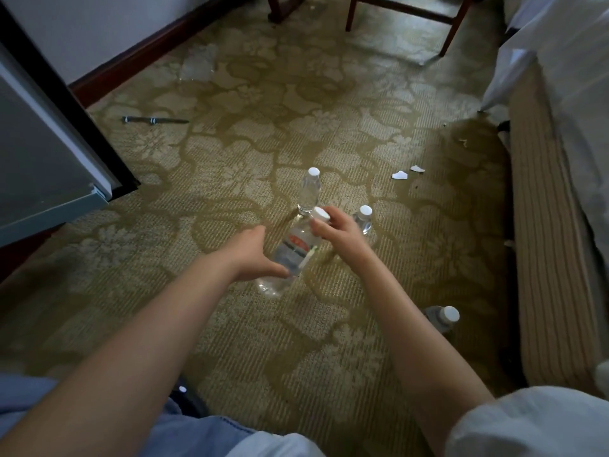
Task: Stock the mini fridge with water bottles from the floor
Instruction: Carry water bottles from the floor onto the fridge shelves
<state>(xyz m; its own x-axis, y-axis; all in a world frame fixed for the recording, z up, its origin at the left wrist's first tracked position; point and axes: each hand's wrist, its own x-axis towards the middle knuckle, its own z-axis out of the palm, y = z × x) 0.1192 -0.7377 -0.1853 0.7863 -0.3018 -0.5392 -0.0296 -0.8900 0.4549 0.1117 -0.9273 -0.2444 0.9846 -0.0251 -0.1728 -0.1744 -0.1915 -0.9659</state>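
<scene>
Your right hand [336,233] hides part of the standing bottle [365,216] behind it. The held bottle's [282,262] label [295,241] blurs past reading. The fridge door [39,153] and chair [408,10] are cut off at the edges.

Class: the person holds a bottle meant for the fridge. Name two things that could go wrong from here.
1. The right hand holds the tilted bottle only near its cap, with the left hand open beside it; it might slip.
2. An upright bottle stands just behind it; swinging the held one could topple it.
</scene>
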